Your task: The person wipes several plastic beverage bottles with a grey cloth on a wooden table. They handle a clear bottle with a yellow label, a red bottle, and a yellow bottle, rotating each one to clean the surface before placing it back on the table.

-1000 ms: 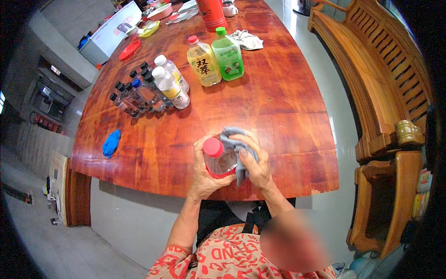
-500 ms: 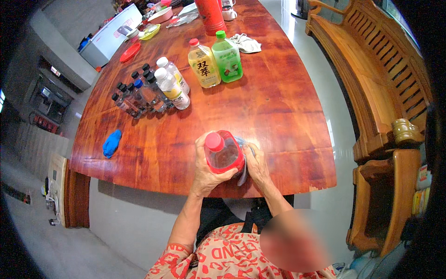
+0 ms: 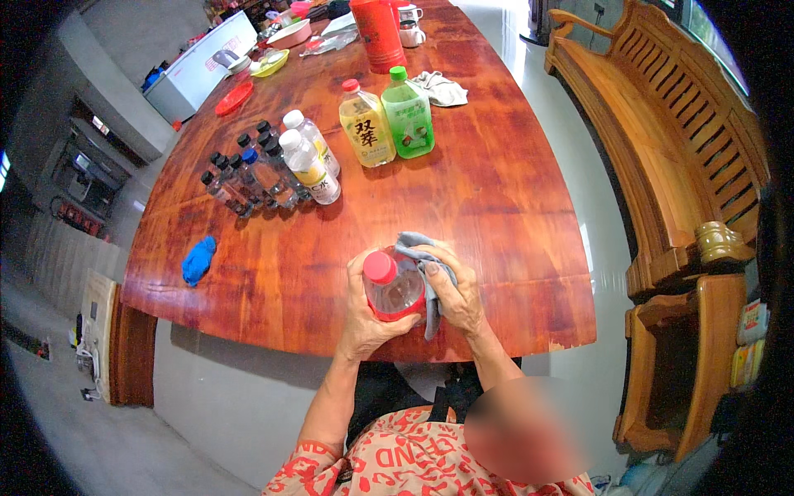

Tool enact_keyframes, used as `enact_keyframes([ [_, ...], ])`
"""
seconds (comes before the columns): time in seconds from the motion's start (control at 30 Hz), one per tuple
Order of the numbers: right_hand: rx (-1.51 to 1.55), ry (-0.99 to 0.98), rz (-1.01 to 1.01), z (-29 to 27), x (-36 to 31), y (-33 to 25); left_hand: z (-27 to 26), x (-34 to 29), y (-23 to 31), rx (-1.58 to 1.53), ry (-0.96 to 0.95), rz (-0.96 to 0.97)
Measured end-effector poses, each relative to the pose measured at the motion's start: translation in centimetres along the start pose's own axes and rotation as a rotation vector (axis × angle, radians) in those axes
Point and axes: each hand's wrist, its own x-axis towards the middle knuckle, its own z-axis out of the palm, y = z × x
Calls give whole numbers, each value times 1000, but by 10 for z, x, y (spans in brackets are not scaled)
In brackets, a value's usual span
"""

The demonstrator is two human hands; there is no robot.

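A large clear bottle with a red cap and a red band point(image 3: 404, 291) stands at the near edge of the wooden table, in front of me. My left hand point(image 3: 362, 321) is wrapped round its left side, with the thumb across the near side. My right hand point(image 3: 460, 296) grips a grey-blue cloth point(image 3: 411, 243) and presses it against the bottle's right side. One end of the cloth hangs below the fingers. The bottle's lower part is hidden by my hands and by its own top.
Several small dark-capped bottles point(image 3: 263, 179) and two white-capped bottles point(image 3: 316, 172) stand left of centre. Beyond are a yellow bottle point(image 3: 367, 132), a green bottle point(image 3: 408, 120), a red flask point(image 3: 378, 37) and a white cloth point(image 3: 441, 89). A blue cloth point(image 3: 198, 261) lies left; a wooden bench point(image 3: 641, 136) stands right.
My right hand and the cloth have moved up and away from me along the bottle's right side, so more cloth shows. My left hand keeps its hold.
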Motion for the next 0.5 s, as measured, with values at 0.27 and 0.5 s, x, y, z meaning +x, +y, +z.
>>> enact_keyframes([
  [0.27, -201, 117, 245, -6, -17, 54, 10, -5, -2, -79, 72, 64],
  [0.5, 7, 174, 23, 10, -25, 14, 25, -29, -23, -63, 243, 151],
])
